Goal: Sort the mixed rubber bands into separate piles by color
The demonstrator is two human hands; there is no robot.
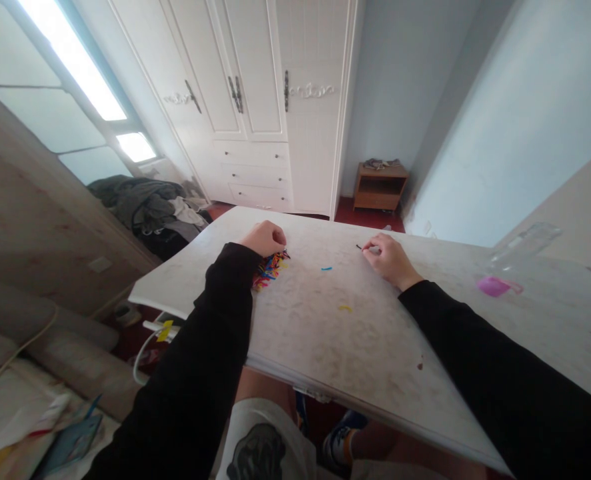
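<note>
A heap of small, bright strips in many colours (269,270) lies on the white table, too small to tell whether they are rubber bands. My left hand (264,239) is at the heap's far edge, its fingers pinched together; what is between the fingertips is hidden. Farther right, my right hand (388,257) pinches a thin black strip (359,247) just over the tabletop. Between the hands a blue strip (326,269) lies by itself, and a yellow strip (345,309) rests nearer to me.
On the table's right are a clear bottle (528,243) lying on its side and a pink plastic item with a loop (495,287). A small brown speck (420,364) marks the tabletop (315,347). Beyond stand a white wardrobe (255,123), a wooden nightstand (380,188) and piled clothes (148,203).
</note>
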